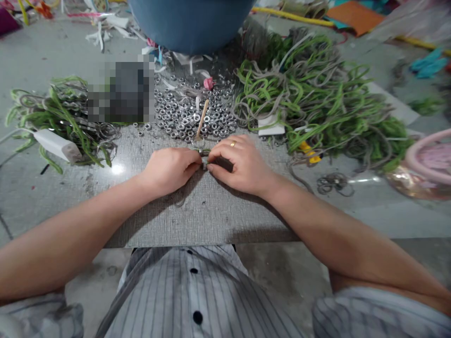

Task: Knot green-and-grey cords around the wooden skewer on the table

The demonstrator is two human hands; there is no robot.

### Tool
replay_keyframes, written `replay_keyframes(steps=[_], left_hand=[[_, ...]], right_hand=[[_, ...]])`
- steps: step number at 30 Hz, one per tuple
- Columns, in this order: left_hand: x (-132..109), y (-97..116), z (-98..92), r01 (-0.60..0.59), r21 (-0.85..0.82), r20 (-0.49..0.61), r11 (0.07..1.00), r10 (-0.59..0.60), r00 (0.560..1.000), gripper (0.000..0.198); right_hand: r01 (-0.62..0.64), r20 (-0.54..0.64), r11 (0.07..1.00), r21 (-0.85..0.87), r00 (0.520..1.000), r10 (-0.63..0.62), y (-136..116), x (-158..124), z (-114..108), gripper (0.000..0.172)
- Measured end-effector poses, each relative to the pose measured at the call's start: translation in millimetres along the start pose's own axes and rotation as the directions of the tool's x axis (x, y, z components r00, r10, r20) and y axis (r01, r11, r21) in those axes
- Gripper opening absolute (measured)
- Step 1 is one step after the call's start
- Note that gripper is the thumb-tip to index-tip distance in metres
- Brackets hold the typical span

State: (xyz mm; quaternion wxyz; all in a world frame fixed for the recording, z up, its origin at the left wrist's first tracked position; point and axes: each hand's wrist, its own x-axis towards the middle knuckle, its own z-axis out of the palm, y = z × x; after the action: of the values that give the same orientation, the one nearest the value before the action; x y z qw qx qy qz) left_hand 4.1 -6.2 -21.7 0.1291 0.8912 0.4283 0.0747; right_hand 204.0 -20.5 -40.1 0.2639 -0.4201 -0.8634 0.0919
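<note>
My left hand and my right hand meet near the table's front middle, fingertips almost touching. Both pinch a small metal piece with a bit of cord at it; its details are too small to tell. A metal ring shows just beyond the fingertips. Behind it a thin wooden stick leans over a heap of metal nuts. My right hand wears a gold ring.
Green and grey cords are piled at the right, with more cords and rings at the left beside a white plug. A blue tub stands behind the nuts. A pink basket sits far right on the grey table.
</note>
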Motion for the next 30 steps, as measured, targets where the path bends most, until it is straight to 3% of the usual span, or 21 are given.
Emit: replay_keyframes(steps=[14, 22, 30], left_hand=[[0.2, 0.8, 0.7, 0.016, -0.024, 0.013, 1.000, -0.016, 1.000, 0.024], [1.5, 3.5, 0.6, 0.068, -0.004, 0.052, 0.998, -0.068, 0.996, 0.024], [-1.9, 1.3, -0.1, 0.020, -0.051, 0.019, 0.998, -0.019, 1.000, 0.024]], right_hand=[[0.048, 0.005, 0.997, -0.067, 0.999, -0.048, 0.2, -0.5, 1.6, 0.020], [0.012, 0.004, 0.998, -0.054, 1.000, -0.012, -4.6, 0.9, 7.5, 0.016], [0.029, -0.002, 0.996, -0.083, 1.000, -0.029, -3.5, 1.3, 7.2, 0.015]])
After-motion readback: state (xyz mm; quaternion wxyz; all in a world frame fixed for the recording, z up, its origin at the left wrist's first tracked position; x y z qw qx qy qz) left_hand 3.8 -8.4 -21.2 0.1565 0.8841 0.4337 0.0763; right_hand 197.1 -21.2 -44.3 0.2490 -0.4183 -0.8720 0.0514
